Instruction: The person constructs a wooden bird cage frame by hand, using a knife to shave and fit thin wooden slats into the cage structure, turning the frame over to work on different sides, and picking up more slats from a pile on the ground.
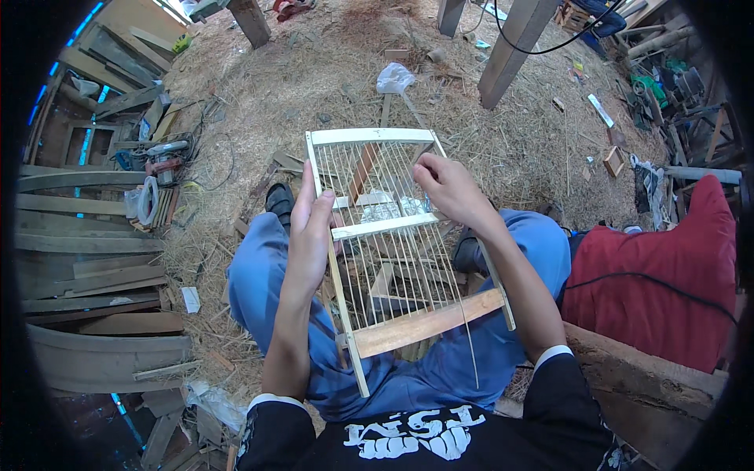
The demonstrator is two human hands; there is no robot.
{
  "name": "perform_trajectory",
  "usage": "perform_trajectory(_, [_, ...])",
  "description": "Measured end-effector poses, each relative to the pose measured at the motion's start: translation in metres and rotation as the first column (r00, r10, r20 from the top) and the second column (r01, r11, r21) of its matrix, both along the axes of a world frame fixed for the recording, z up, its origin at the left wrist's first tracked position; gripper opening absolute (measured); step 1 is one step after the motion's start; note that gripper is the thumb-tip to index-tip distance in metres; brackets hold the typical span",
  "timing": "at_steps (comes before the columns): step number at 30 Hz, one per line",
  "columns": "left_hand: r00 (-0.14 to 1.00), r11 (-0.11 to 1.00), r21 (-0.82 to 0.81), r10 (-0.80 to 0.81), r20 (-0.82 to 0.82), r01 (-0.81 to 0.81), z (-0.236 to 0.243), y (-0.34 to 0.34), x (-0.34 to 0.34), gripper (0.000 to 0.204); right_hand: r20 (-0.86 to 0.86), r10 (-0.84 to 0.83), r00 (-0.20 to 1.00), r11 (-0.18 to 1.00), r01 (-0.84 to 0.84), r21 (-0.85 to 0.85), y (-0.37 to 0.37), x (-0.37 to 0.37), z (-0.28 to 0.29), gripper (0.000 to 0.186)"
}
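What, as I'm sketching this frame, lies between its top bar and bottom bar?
In the head view, a pale middle bar and thin strands lie between them.

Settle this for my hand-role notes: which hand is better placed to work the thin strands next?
Probably the right hand: it is curled at the upper right of the wooden frame, by the thin strands. The left hand holds the left rail, seemingly steadying the frame.
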State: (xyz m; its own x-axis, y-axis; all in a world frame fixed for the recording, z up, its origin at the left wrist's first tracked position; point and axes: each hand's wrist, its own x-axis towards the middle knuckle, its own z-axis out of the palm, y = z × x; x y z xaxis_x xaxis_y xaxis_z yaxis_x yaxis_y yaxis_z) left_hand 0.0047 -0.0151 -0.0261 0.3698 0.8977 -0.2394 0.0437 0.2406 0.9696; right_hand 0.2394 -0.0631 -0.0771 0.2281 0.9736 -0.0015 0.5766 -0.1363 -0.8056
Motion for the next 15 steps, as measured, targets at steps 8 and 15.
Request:
perform_trajectory(8, [0.998, 0.998, 0.034, -0.051, -0.02, 0.052, -0.0056, 0.0017, -0.0049, 0.069, 0.02, 0.044, 0.999, 0.999, -0.044, -0.023, 0.0019, 0.0006, 0.0017, 0.027])
perform_trajectory(15, [0.999, 0.997, 0.058, -0.043, -0.008, 0.044, -0.0058, 0.0034, -0.0043, 0.071, 0.021, 0.034, 0.999, 0.999, -0.034, -0.01, 0.006, -0.0001, -0.0022, 0.027])
